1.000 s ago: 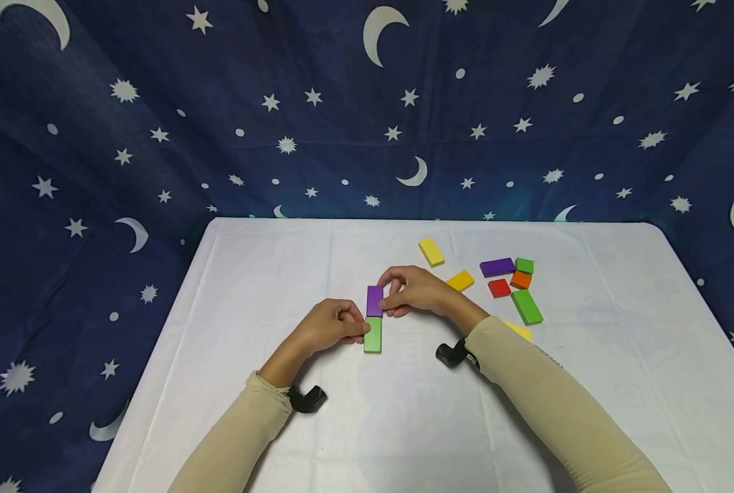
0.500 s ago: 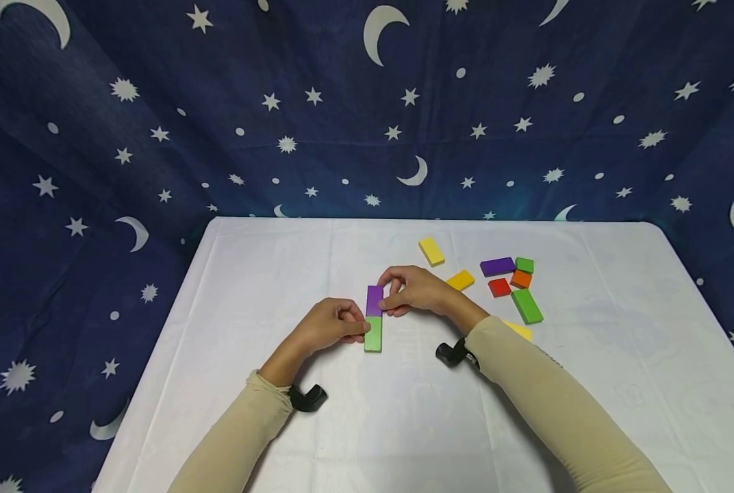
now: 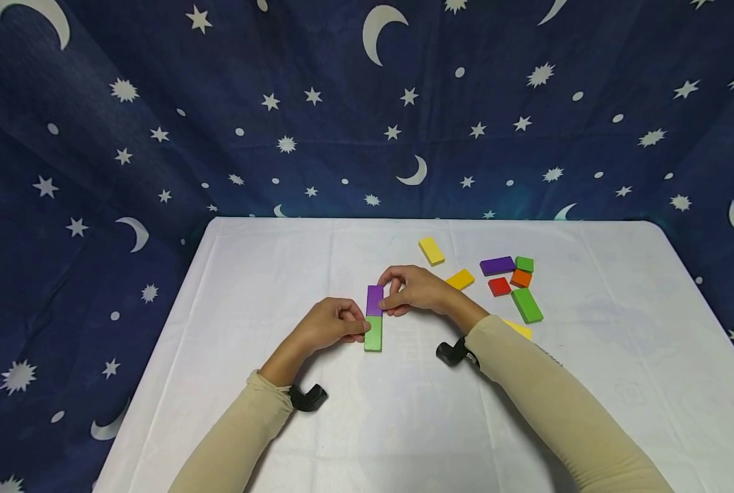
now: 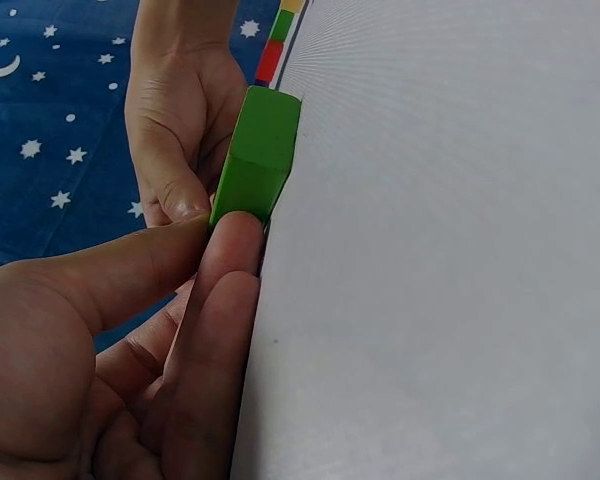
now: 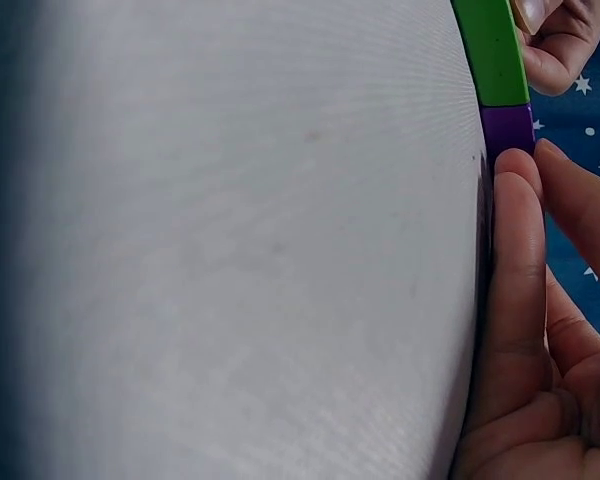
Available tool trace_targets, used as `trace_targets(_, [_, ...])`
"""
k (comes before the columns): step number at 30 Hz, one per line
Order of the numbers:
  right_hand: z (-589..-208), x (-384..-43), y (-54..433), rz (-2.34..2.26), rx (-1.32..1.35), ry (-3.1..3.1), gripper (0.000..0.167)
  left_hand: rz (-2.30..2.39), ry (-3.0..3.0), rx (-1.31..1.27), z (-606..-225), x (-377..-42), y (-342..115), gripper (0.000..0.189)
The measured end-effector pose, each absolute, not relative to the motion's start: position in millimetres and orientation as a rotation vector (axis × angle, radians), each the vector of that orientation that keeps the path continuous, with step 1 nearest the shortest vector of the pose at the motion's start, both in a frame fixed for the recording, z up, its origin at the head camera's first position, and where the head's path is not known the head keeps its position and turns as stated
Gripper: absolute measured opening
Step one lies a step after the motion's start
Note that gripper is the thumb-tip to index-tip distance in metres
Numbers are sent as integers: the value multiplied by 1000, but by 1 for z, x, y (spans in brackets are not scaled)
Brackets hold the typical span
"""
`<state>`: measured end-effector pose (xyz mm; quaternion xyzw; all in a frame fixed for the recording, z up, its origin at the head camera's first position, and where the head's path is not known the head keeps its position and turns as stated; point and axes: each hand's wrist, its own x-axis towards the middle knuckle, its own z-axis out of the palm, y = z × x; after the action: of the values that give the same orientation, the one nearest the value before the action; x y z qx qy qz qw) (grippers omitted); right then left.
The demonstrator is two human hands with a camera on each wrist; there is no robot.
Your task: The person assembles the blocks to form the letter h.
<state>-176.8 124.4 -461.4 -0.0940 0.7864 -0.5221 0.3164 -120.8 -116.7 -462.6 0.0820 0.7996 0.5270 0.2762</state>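
Note:
A light green block [image 3: 373, 335] and a purple block [image 3: 374, 300] lie flat, end to end in one line, the purple one farther from me. At the left edge of the green block, my left hand [image 3: 333, 323] pinches it with thumb and fingertips; in the left wrist view its thumb [image 4: 150, 255] touches the block's edge. My right hand [image 3: 419, 291] holds the purple block from the right, its index finger at the far corner and thumb on the near right edge. In the right wrist view the two blocks meet without a visible gap.
Right of the hands on the white table [image 3: 268, 260] lie yellow blocks [image 3: 431, 251], another purple block [image 3: 497, 266], a small green block [image 3: 524, 264], an orange block [image 3: 521, 279], a red block [image 3: 499, 287] and a longer green block [image 3: 527, 306]. The right forearm partly covers one yellow block [image 3: 520, 330].
Almost nothing differs; both hands keep their places on the two blocks. The green block has shifted very slightly away from me, against the purple one.

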Motion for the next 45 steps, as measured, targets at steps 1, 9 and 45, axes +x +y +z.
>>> trace_targets(1, [-461,-177,124,-1375,-247,2070,41,1416,2146,219,-463,-121,-117,16])
trace_targets(9, [-461,-176,125,-1394,-252,2048,42,1423,2136,225,-464,-121,-116,15])
trace_targets(45, [-463,-177,125,-1428,-250,2029,40,1423,2142,231,-466,-122,-118,17])
